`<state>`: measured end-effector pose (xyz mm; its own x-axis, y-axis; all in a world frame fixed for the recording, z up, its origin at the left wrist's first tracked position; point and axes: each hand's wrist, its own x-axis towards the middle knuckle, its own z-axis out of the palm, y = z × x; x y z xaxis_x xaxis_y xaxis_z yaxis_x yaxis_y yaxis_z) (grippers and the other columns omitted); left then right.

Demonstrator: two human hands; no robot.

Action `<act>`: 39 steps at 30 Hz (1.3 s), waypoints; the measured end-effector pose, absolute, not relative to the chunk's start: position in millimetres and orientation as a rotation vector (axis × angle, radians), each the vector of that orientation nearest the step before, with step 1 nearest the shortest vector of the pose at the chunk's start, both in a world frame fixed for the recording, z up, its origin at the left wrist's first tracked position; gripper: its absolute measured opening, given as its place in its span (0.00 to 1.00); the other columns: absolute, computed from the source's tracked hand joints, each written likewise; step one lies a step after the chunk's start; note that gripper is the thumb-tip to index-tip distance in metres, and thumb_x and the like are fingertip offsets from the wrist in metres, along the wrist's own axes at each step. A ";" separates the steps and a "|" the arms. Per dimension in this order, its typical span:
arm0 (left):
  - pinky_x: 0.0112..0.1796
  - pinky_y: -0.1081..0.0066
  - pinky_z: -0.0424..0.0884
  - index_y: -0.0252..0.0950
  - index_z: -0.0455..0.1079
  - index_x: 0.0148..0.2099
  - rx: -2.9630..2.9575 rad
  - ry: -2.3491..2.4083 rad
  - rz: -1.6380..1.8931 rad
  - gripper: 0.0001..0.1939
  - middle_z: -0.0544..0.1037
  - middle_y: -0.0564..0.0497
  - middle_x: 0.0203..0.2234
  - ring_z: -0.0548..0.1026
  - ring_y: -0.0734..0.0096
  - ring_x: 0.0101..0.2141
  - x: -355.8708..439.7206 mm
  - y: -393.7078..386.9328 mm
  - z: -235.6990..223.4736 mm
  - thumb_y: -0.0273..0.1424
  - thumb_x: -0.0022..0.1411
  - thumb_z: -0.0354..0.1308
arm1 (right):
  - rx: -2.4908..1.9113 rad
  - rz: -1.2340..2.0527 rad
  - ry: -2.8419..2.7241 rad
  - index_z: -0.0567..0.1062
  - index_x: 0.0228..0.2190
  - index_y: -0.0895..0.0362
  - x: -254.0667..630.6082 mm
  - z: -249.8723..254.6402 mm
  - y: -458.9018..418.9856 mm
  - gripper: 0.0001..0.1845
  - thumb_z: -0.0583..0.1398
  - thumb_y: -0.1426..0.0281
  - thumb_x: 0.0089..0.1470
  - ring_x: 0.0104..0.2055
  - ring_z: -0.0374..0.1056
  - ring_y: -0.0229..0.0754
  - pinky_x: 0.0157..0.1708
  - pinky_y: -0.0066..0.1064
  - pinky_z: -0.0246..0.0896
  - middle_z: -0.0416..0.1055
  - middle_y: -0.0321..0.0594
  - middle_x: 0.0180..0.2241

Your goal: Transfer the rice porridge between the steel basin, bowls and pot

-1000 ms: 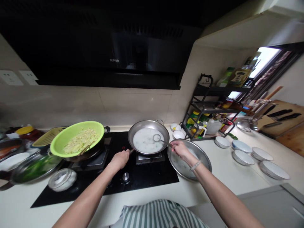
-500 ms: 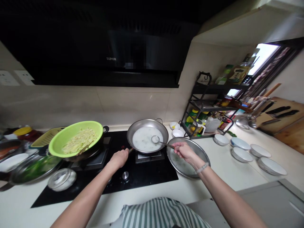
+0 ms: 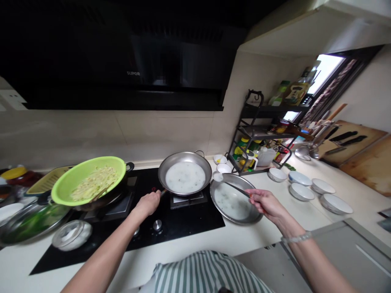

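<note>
Head view: a ladle [image 3: 230, 186] hangs over the steel basin [image 3: 227, 214] to the right of the stove, its small bowl at the basin's far-left rim beside the pan [image 3: 185, 177] and its thin handle running down and to the right into the right hand [image 3: 265, 203], which is closed around the handle's end. The long axis of the ladle thus lies on a diagonal, bowl toward the pan, grip toward the person. The left hand [image 3: 147, 203] is closed on the pan's short handle at its near-left edge; the pan sits on the right burner with a pale white liquid in it, and the basin holds a thin layer of the same. The right hand is the nearer one to the basin, the left to the pan, and pan and basin stand just beside each other. On the left burner a green colander [image 3: 62, 189] of pale shredded food rests on a dark pot. The black hob [image 3: 189, 219] is set in a pale tabletop [image 3: 275, 228], where white bowls [image 3: 301, 191] stand in a row to the right, near a black rack [image 3: 253, 134] of bottles under a window.
</note>
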<state>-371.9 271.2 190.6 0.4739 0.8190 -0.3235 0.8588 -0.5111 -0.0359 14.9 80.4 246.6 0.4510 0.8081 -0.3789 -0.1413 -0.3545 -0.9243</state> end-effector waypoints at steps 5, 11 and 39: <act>0.40 0.63 0.71 0.30 0.62 0.53 2.590 1.481 -0.470 0.17 0.76 0.35 0.42 0.77 0.55 0.43 -372.7 271.6 190.5 0.24 0.62 0.44 | -1.969 0.758 -0.772 0.72 0.39 0.64 34.0 208.4 57.1 0.19 0.53 0.71 0.44 0.14 0.57 0.36 0.15 0.26 0.50 0.65 0.33 0.15; 0.40 0.62 0.71 0.31 0.61 0.54 2.587 1.470 -0.506 0.18 0.75 0.34 0.44 0.76 0.54 0.45 -373.4 274.4 187.7 0.23 0.61 0.45 | -2.446 -0.014 -1.474 0.72 0.48 0.63 31.5 160.4 25.6 0.24 0.49 0.78 0.50 0.33 0.74 0.48 0.34 0.35 0.64 0.77 0.53 0.36; 0.40 0.60 0.72 0.28 0.64 0.52 2.593 1.479 -0.397 0.18 0.77 0.32 0.41 0.77 0.53 0.44 -371.1 271.2 188.9 0.20 0.62 0.41 | -2.151 0.381 -1.635 0.73 0.45 0.65 -63.3 222.4 190.3 0.22 0.51 0.84 0.48 0.41 0.70 0.50 0.40 0.34 0.57 0.75 0.54 0.34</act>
<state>-371.1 271.2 188.9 0.4850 0.8253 -0.2893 0.8593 -0.5111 -0.0174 -63.3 190.3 222.4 0.2748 0.9610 0.0297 0.8489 -0.2281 -0.4768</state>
